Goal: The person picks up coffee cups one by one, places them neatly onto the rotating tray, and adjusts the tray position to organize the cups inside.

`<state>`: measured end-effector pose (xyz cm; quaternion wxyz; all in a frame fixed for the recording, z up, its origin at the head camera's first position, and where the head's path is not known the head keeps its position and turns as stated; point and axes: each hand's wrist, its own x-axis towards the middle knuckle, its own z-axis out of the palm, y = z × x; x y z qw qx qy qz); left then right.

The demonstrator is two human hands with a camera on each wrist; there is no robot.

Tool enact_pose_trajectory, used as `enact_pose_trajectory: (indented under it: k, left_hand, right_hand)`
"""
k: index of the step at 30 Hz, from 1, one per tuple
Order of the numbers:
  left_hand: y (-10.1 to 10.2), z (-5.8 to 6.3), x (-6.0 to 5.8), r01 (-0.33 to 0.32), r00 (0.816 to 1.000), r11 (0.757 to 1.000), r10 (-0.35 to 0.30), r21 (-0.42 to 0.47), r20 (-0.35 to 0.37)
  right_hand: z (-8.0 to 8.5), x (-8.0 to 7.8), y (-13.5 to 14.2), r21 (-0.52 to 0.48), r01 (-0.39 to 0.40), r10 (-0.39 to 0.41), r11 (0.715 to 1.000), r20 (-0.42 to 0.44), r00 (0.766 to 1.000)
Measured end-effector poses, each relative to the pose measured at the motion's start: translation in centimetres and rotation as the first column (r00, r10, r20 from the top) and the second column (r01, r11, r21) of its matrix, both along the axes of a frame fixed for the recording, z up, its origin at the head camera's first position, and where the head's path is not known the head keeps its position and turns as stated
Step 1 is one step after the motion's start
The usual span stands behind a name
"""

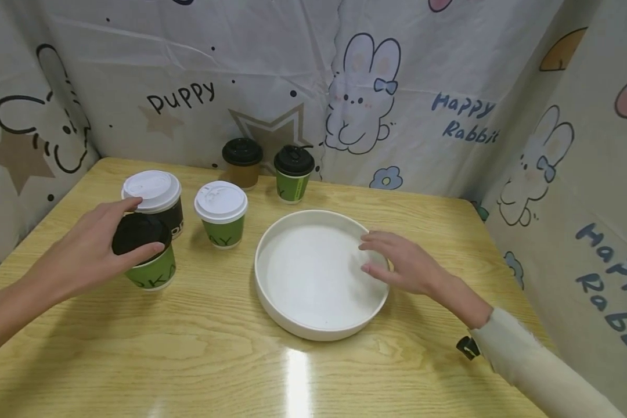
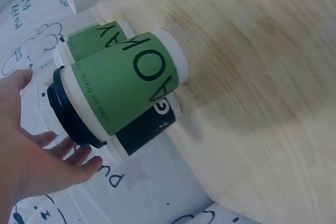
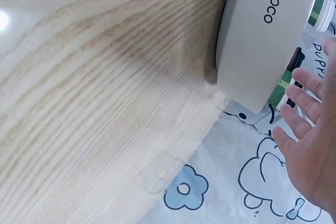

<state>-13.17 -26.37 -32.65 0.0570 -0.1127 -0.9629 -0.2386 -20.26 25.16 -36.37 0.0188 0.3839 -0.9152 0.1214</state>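
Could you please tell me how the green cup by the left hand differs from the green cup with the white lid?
The near cup has a black lid; the farther cup has a white lid. The left hand is at the near cup's lid; no hand is at the farther cup. Both are green, lettered and upright.

black-lidded cups (image 1: 152, 271): 3 | white-lidded cups (image 1: 221, 215): 2 | round white tray (image 1: 319, 335): 1 | table (image 1: 188, 348): 1
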Motion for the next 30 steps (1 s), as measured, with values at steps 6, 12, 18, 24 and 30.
enact_pose_trajectory:
  k: [6,12,18,24,30]
  left_hand:
    - [-0.8,-0.8,0.5,0.002,1.000,0.999,-0.001,0.054,-0.012]
    - [-1.2,-1.2,0.8,-0.035,0.999,0.995,0.037,0.090,-0.022]
    - [-1.4,-1.7,0.8,-0.039,0.999,0.993,0.042,0.110,-0.027]
    - [-1.6,-2.2,1.3,-0.059,0.998,0.990,0.061,0.127,-0.010]
    - [-2.2,-2.7,1.8,-0.102,0.994,0.977,0.092,0.185,0.062]
  right_hand:
    - [-0.4,0.5,-0.1,0.017,-0.056,0.056,0.998,-0.036,0.998]
    - [-1.1,1.1,0.0,0.016,-0.112,0.113,0.994,-0.069,0.991]
    - [-1.7,1.8,0.2,0.013,-0.146,0.146,0.989,-0.099,0.984]
    - [-2.0,2.4,0.3,0.009,-0.166,0.166,0.986,-0.116,0.979]
    - [-2.4,2.9,0.4,0.009,-0.173,0.173,0.985,-0.113,0.979]
